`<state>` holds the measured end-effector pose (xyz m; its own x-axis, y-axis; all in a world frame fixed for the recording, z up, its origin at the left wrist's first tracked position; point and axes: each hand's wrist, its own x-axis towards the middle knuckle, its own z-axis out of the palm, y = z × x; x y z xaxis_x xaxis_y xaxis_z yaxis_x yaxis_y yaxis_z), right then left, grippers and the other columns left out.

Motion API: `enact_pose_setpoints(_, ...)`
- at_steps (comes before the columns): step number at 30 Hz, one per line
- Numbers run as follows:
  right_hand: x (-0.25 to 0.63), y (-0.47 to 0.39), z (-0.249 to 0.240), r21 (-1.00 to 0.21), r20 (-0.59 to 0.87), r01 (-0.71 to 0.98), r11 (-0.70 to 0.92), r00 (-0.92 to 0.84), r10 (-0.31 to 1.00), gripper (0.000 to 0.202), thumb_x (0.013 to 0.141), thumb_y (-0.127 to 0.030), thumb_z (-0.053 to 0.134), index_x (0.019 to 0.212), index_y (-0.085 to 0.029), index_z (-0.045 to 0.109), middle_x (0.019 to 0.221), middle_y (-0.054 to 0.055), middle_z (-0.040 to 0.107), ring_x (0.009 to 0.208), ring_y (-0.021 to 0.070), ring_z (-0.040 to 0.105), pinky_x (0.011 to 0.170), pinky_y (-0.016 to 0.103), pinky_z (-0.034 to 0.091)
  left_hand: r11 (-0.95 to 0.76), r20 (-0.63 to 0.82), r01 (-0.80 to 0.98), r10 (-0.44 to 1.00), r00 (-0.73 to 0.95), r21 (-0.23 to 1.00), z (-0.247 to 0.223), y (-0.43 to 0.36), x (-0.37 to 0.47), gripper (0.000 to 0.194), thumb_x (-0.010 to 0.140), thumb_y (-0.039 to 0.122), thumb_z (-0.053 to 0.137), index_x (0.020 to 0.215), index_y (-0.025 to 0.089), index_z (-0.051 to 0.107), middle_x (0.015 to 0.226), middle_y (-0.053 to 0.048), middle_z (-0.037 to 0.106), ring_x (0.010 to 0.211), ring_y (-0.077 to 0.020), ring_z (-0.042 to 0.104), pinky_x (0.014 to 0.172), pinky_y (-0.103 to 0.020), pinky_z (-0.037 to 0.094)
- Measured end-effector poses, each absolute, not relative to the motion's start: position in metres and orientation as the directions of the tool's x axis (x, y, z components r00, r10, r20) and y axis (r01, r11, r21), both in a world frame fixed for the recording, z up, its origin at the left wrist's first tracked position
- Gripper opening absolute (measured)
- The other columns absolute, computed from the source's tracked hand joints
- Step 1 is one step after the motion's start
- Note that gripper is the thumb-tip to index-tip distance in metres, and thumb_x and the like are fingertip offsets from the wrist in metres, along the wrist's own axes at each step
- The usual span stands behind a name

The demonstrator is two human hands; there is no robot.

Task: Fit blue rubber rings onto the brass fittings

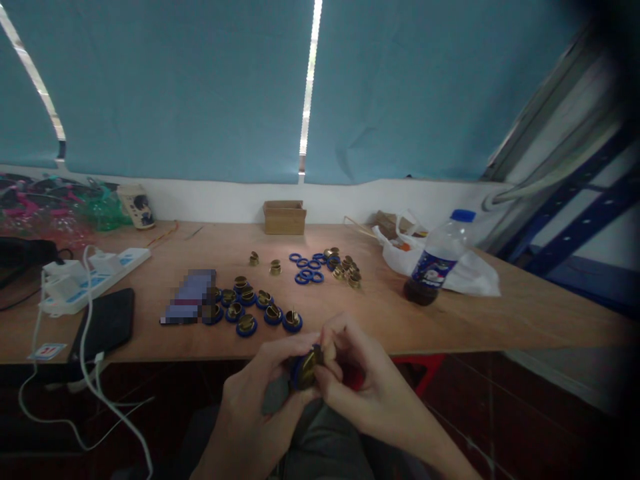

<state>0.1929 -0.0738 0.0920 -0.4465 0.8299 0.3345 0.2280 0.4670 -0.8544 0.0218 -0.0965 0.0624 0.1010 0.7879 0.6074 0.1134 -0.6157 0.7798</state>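
In front of the table edge, my left hand (265,393) grips a round brass-coloured fitting with a blue ring (305,369) around it, thumb below and fingers above. My right hand (357,377) is closed in a pinch at the fitting's right side, its fingertips against the brass part. Several similar brass fittings with blue rings (247,325) lie on the table beyond my left hand. Farther back are loose blue rings (303,276), and beside them a cluster of brass fittings (353,275). Two more brass pieces (275,267) stand apart, left of the rings.
A cola bottle (434,263) and a white plastic bag (473,273) are on the right. Behind stands a small cardboard box (285,219). On the left are a phone (193,297), a black device (107,323), a power strip (135,257) with white cables, and a paper cup (136,207).
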Motion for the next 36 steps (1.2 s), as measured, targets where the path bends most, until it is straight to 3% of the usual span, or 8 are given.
enact_pose_setpoints(6,0.189,-0.067,0.078,-0.853,0.327,0.252,0.457,-0.423,0.845,0.021,0.083,-0.008,0.054,0.079,-0.023,0.040,0.072,-0.006,0.043,0.063,0.0108,0.044,0.060,0.024,0.040,-0.651,0.646,0.397,0.745,0.167,0.647,0.057,-0.088,0.019,0.047,0.076,0.002,0.071,0.115,0.026,0.058,0.115,-0.005,0.073,0.104,-0.0213,0.072,0.092,-0.033,0.059)
enact_pose_setpoints(10,0.195,-0.056,0.063,-0.868,0.345,0.235,0.438,-0.350,0.871,0.011,0.091,-0.016,0.051,0.084,-0.022,0.044,0.069,-0.006,0.045,0.061,0.0115,0.047,0.058,0.023,0.040,-0.565,0.584,0.551,0.795,0.164,0.614,0.041,-0.071,0.012,0.042,0.075,0.012,0.075,0.114,0.023,0.060,0.113,-0.009,0.068,0.102,-0.0262,0.070,0.085,-0.040,0.060)
enact_pose_setpoints(15,0.205,-0.035,0.034,-0.786,0.347,0.462,0.411,-0.220,0.912,0.007,0.092,-0.018,0.046,0.086,-0.020,0.048,0.069,-0.003,0.050,0.059,0.0129,0.050,0.049,0.022,0.035,-0.389,0.443,0.700,0.889,0.115,0.598,0.012,-0.053,0.000,0.039,0.077,0.016,0.071,0.114,0.022,0.063,0.106,-0.009,0.067,0.097,-0.0295,0.069,0.085,-0.047,0.057)
enact_pose_setpoints(19,0.206,-0.025,0.021,-0.684,0.387,0.581,0.440,-0.223,0.895,0.012,0.089,-0.015,0.047,0.079,-0.020,0.050,0.066,-0.002,0.054,0.061,0.0150,0.054,0.053,0.025,0.036,-0.330,0.440,0.709,0.898,0.030,0.624,-0.003,-0.043,-0.005,0.046,0.077,0.019,0.071,0.121,0.019,0.059,0.111,-0.012,0.069,0.108,-0.0326,0.066,0.091,-0.049,0.054)
enact_pose_setpoints(27,0.210,-0.021,0.019,-0.595,0.364,0.693,0.408,-0.220,0.905,0.013,0.089,-0.016,0.047,0.077,-0.020,0.050,0.065,-0.001,0.058,0.059,0.0158,0.056,0.055,0.026,0.037,-0.350,0.501,0.691,0.865,-0.022,0.633,-0.012,-0.031,-0.001,0.029,0.085,0.014,0.058,0.113,0.020,0.058,0.110,-0.009,0.063,0.103,-0.0275,0.065,0.089,-0.046,0.055)
enact_pose_setpoints(33,0.231,0.010,0.025,-0.475,0.344,0.836,0.276,-0.113,0.932,0.008,0.087,-0.014,0.049,0.087,-0.016,0.057,0.070,0.004,0.065,0.066,0.0201,0.061,0.061,0.029,0.038,-0.238,0.550,0.718,0.802,-0.235,0.654,-0.011,-0.030,0.005,0.040,0.090,0.015,0.050,0.130,0.021,0.048,0.120,-0.013,0.048,0.109,-0.0317,0.059,0.092,-0.055,0.051)
enact_pose_setpoints(36,0.240,0.037,0.029,-0.408,0.309,0.882,0.237,-0.111,0.945,0.014,0.089,-0.011,0.049,0.096,-0.013,0.060,0.074,0.006,0.068,0.071,0.0199,0.064,0.067,0.030,0.043,-0.205,0.581,0.713,0.742,-0.333,0.671,-0.007,-0.033,0.012,0.032,0.091,0.016,0.050,0.123,0.018,0.052,0.112,-0.014,0.050,0.101,-0.0313,0.060,0.087,-0.054,0.052)
